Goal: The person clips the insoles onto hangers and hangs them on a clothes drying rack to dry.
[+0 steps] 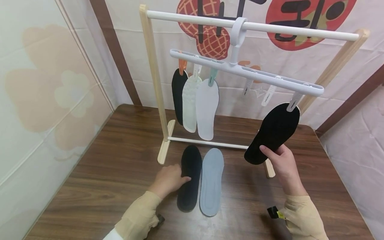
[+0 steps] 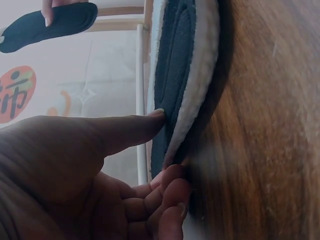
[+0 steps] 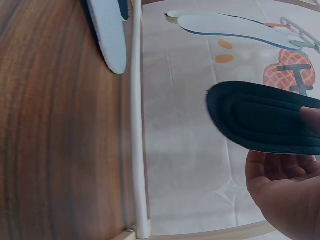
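A black insole (image 1: 274, 131) hangs from the hanger's rightmost clip (image 1: 295, 101); the right hand (image 1: 285, 166) pinches its lower part, thumb on the near face, also visible in the right wrist view (image 3: 270, 117). On the table, a second black insole (image 1: 189, 180) lies beside a grey insole (image 1: 211, 181). The left hand (image 1: 169, 180) grips the black one by its left edge, thumb on top; in the left wrist view the thumb (image 2: 135, 130) presses its upper face and the fingertips are at its edge.
A wooden rack with a white top rail (image 1: 270, 28) carries the grey hanger (image 1: 249, 71). On its left side hang a black insole (image 1: 179, 96), a pale green insole (image 1: 190, 103) and a white insole (image 1: 207, 110). Two unoccupied clips (image 1: 269, 95) (image 1: 247, 87) hang between. A lower white bar (image 1: 210, 143) crosses behind the table insoles.
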A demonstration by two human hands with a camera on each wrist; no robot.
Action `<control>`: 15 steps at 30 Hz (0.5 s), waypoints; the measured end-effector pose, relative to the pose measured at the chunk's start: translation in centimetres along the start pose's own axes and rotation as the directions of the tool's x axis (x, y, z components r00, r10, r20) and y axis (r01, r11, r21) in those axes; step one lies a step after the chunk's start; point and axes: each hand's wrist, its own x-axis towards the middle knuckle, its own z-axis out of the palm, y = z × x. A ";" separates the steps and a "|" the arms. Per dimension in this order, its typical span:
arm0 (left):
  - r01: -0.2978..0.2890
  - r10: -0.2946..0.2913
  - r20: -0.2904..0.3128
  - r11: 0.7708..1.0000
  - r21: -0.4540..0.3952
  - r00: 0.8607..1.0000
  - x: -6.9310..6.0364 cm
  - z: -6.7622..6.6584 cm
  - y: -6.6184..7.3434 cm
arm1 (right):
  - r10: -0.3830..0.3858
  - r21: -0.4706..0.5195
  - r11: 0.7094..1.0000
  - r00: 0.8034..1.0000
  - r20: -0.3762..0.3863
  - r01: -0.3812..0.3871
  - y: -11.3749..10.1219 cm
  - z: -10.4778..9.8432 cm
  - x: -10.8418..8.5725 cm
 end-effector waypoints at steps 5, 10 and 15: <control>0.008 -0.008 0.006 1.000 -0.012 1.000 0.1 -0.1 0.2 | 0.038 -0.044 0.998 0.999 -0.003 -0.038 0.6 0.2 -0.3; -0.022 0.022 -0.003 0.998 -0.060 1.000 0.3 -0.2 0.1 | 0.075 -0.061 0.995 0.997 -0.010 -0.076 1.2 0.2 -0.6; -0.022 0.022 0.002 0.991 -0.132 1.000 0.5 -0.1 -0.2 | 0.064 -0.058 0.996 0.998 0.009 -0.063 2.0 0.2 -0.7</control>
